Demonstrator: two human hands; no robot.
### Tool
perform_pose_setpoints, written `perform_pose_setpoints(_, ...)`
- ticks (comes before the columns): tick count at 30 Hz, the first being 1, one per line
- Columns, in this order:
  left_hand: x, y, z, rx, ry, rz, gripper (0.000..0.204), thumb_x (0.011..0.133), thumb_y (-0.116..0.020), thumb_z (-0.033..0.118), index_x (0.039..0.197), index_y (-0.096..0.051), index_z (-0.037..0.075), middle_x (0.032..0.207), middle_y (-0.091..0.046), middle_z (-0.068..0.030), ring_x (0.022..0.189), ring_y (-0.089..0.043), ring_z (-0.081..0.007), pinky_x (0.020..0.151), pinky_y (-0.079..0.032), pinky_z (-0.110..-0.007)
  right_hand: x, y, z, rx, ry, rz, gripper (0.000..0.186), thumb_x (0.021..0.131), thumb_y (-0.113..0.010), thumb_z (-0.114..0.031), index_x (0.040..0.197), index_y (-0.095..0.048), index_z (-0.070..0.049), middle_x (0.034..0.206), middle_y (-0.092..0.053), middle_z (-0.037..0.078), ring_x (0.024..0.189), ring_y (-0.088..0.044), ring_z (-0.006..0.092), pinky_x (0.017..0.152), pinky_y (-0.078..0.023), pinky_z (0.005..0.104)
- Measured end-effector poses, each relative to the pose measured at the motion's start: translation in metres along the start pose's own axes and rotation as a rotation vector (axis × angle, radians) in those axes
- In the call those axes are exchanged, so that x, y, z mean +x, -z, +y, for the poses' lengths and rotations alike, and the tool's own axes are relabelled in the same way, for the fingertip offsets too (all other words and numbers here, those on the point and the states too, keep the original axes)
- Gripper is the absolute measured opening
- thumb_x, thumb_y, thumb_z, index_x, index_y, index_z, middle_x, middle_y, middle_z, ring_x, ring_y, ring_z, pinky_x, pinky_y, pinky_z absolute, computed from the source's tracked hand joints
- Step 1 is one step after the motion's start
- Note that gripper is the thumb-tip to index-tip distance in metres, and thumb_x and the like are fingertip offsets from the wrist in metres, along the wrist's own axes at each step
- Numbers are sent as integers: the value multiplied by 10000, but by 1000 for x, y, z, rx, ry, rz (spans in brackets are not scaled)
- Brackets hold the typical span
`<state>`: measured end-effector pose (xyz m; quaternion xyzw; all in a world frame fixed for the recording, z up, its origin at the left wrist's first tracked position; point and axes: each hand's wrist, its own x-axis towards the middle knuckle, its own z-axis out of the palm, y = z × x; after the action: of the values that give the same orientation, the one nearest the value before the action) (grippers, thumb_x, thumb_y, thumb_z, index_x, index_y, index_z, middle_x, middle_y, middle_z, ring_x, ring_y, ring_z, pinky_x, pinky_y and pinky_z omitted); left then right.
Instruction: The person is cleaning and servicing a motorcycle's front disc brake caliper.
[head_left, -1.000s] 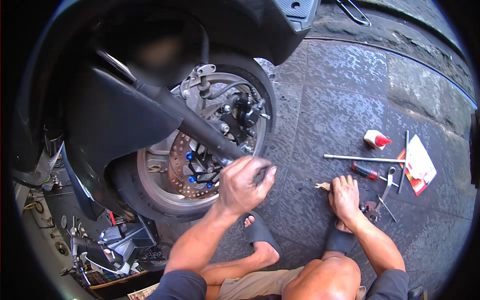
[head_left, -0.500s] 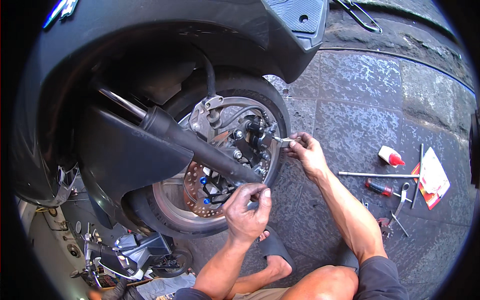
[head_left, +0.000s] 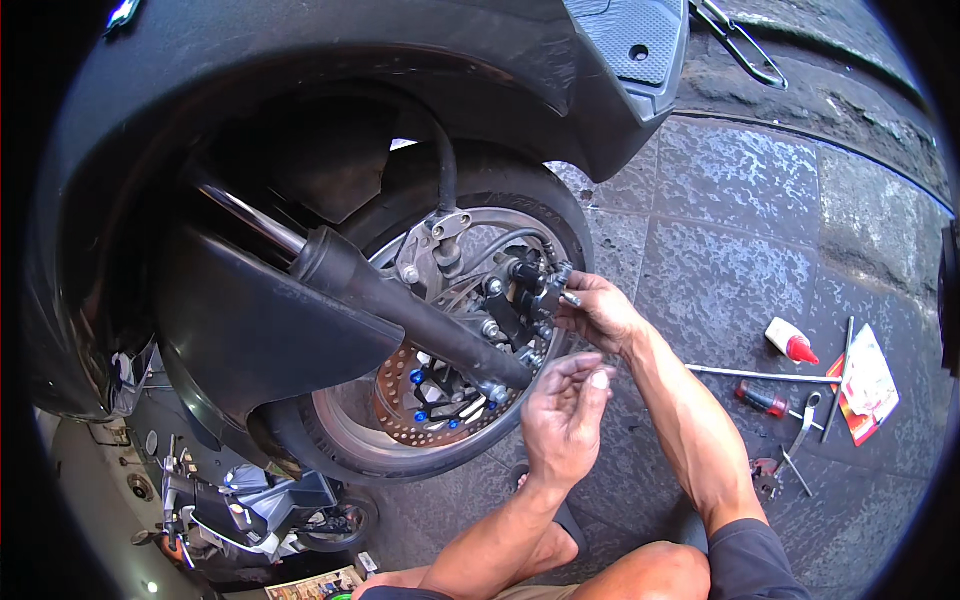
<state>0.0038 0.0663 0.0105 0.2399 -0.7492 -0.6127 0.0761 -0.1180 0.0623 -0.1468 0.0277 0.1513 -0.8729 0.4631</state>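
My right hand (head_left: 600, 314) is closed at the outer side of the black brake caliper (head_left: 537, 296), inside the front wheel's rim. A small metal part (head_left: 571, 299) shows at its fingertips, mostly covered by them. My left hand (head_left: 567, 420) is held palm up just below, its fingers curled and the thumb close to them. Whatever it holds, if anything, is hidden. Beside the hands, the drilled brake disc (head_left: 398, 400) with blue bolts lies behind the dark fork leg (head_left: 400, 305). The tire (head_left: 480, 165) surrounds them.
Right of me on the paving lie a red-tipped white bottle (head_left: 791, 341), a long metal T-bar (head_left: 760, 376), a screwdriver (head_left: 762, 398), a wrench (head_left: 806, 424) and a red-and-white packet (head_left: 868, 386). Black bodywork (head_left: 275, 290) overhangs the wheel. Another motorbike (head_left: 255, 510) stands lower left.
My right hand has moved in against the caliper, covering most of the metal part. My left hand has shifted right, off the fork's lower end, with its palm turned up. The view has shifted slightly.
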Motion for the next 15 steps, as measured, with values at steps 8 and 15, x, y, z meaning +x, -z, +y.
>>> perform_pose_setpoints(8, -2, 29, 6, 323, -231, 127, 191, 948, -645, 80, 1099, -636, -37, 944, -712, -111, 808, -680, -150, 737, -548, -268, 10, 0, 4, 255, 14, -211, 261, 929, -614, -78, 1174, -587, 8, 1095, -694, 120, 984, -693, 220, 865, -569, 371)
perform_pose_setpoints(15, 35, -18, -13, -701, 443, 29, 413, 1030, -511, 418, 1119, -617, 29, 962, -663, -82, 772, -600, -158, 741, -523, -318, 3, -3, 7, 310, 26, -99, 210, 936, -604, -125, 1128, -593, -40, 867, -672, 35, 747, -665, 144, 663, -568, 302)
